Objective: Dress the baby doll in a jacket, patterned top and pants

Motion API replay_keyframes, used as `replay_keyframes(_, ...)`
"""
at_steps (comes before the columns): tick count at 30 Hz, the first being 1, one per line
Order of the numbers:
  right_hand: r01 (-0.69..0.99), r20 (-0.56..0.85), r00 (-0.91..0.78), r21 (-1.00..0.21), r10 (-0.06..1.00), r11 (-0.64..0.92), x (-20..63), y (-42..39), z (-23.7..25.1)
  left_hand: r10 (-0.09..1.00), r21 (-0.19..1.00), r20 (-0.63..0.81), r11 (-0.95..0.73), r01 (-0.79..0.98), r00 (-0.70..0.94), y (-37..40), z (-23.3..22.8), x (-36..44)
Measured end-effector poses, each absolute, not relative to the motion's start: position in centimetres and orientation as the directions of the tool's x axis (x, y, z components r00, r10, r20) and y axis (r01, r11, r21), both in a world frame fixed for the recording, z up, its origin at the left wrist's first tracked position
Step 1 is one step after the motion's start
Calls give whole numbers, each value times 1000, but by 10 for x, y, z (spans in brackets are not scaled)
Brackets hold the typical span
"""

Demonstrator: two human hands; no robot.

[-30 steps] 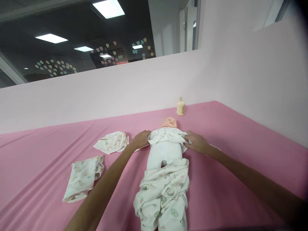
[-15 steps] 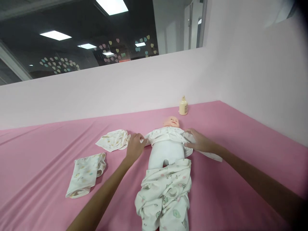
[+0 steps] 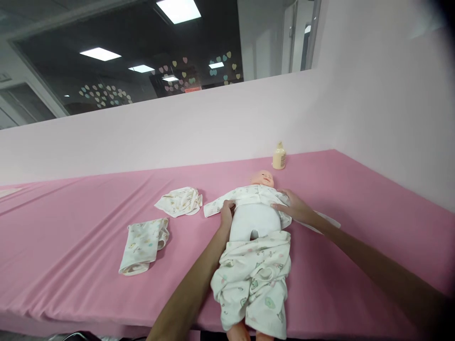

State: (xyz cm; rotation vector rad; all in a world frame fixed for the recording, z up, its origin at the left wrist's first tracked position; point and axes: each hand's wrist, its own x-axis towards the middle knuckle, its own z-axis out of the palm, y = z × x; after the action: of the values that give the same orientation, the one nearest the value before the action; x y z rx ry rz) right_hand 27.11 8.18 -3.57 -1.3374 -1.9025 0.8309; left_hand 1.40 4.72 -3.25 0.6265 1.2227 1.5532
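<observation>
A baby doll (image 3: 262,179) lies on its back on the pink table cover (image 3: 88,227), head toward the wall. It wears a white printed top (image 3: 249,195) bunched at the chest, and printed trousers (image 3: 254,279) are pulled down around its legs. My left hand (image 3: 226,213) rests against the doll's left side at the waist, touching the top's hem. My right hand (image 3: 293,207) presses on the top's other edge at the doll's right side. Whether either hand pinches the cloth is unclear.
A small cream bottle (image 3: 279,157) stands by the wall behind the doll's head. Two folded printed garments lie to the left: one crumpled garment (image 3: 179,200) and a flatter garment (image 3: 144,238). A pale partition wall (image 3: 177,123) runs behind and to the right. The table's front edge is near.
My left hand has moved from the doll's sleeve area in to its waist. The left sleeve now lies stretched out flat. The camera view has shifted left and back.
</observation>
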Motion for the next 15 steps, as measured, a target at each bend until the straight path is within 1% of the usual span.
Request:
replay_keyframes(3,511,171,-254,-812,952,282,273,84,-39,909,913,-168,-3,-408,-382,54,-31,17)
replay_keyframes(9,469,220,-259,-823,941,321,275,86,-44,884,925,-124,-62,-376,-451,59,-24,20)
replay_keyframes(11,471,225,-262,-819,938,328,275,85,-44,904,919,-106,-71,-389,-414,60,-22,22)
replay_keyframes(15,481,206,-278,-816,938,322,278,83,-41,966,888,-29,-94,-451,-258,64,-18,28)
